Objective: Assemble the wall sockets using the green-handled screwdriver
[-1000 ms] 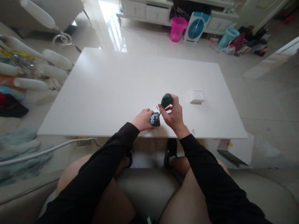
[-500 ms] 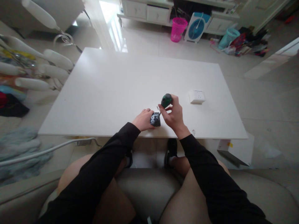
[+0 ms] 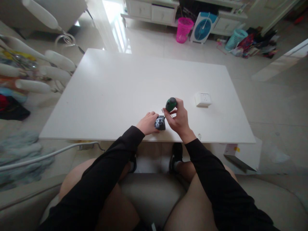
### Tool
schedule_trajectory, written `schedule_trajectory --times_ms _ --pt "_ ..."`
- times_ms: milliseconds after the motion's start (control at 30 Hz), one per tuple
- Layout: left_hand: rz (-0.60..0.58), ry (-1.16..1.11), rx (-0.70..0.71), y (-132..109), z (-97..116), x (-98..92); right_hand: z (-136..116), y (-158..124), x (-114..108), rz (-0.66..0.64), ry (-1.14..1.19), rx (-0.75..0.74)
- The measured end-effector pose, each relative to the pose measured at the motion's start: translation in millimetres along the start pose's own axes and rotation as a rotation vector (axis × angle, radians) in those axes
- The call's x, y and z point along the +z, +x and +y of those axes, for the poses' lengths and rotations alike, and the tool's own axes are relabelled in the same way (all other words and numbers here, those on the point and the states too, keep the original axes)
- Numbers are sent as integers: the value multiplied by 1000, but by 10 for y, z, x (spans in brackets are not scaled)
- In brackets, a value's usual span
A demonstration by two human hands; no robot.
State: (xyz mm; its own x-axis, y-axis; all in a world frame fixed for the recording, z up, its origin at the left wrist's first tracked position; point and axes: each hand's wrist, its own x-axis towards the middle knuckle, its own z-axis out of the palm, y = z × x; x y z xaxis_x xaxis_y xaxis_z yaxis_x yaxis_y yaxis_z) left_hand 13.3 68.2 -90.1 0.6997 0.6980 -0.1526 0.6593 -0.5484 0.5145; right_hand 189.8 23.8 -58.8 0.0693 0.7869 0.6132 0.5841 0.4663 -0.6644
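Near the front edge of a white table (image 3: 125, 86), my left hand (image 3: 147, 124) is closed around the left side of a small dark block (image 3: 160, 123) with metallic grey parts on its upper face. Its exact kind is hard to make out. In my right hand (image 3: 179, 120) is a screwdriver (image 3: 171, 104) with a green and black handle, tilted, its shaft reaching down to the block's right side. Whether the tip sits in a screw I cannot tell. A tiny screw-like piece (image 3: 162, 111) shows just left of the handle.
A white socket box (image 3: 202, 99) stands on the table to the right of my hands. White lamp arms (image 3: 59, 61) reach in at the left. Beyond the table are a pink basket (image 3: 184, 30) and a blue fan (image 3: 203, 28) on the floor.
The screwdriver handle has shifted very slightly down. Both hands keep their hold, and the block stays in the same place.
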Motion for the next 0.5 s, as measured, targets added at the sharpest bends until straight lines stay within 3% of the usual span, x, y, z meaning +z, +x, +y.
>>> schedule_trajectory --times_ms 500 --pt "9 -30 2 -10 -7 13 2 -7 23 -19 15 -11"
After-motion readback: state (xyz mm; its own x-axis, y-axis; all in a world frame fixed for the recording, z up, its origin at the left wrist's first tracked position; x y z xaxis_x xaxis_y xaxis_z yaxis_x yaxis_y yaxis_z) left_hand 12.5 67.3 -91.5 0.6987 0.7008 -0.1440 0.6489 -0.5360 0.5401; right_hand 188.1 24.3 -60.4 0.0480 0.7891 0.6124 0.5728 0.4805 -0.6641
